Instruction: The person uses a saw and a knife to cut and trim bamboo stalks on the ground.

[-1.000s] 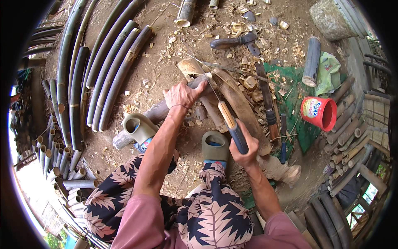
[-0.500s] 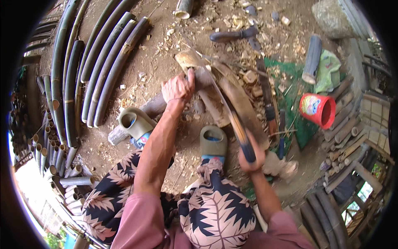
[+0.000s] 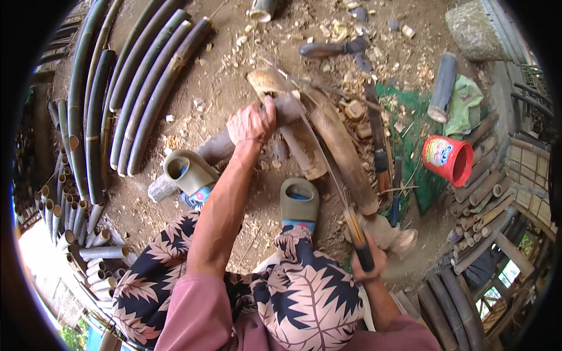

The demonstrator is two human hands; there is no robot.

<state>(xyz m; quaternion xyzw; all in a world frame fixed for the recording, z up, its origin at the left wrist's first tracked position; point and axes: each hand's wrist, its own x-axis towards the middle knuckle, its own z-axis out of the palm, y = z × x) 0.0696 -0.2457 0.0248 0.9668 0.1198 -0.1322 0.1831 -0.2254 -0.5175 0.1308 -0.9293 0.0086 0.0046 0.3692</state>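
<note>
A greyish-brown bamboo pole [image 3: 218,147] lies slantwise in front of my feet, its right end resting on a short wooden support [image 3: 301,155]. My left hand [image 3: 252,123] is closed over the pole near that end, thumb pointing away from me. In my right hand [image 3: 370,260], lower right, is the dark-and-tan handle of a handsaw [image 3: 328,153]. Its long thin blade slants up and left across the pole's right end, just right of my left hand. Whether the teeth have cut in cannot be made out. A thick curved log [image 3: 339,149] lies right of the blade.
Long bamboo poles [image 3: 167,88] lie at the left. A sheathed knife-like tool [image 3: 377,134] rests beside a green sheet [image 3: 410,140]. Farther right are a red bucket [image 3: 448,159] and a cut bamboo piece [image 3: 442,88]. My clogs [image 3: 299,202] flank the work; wood chips litter the ground.
My right hand has drawn the saw back toward me and slightly right, so its handle sits lower. My left hand keeps its hold on the pole.
</note>
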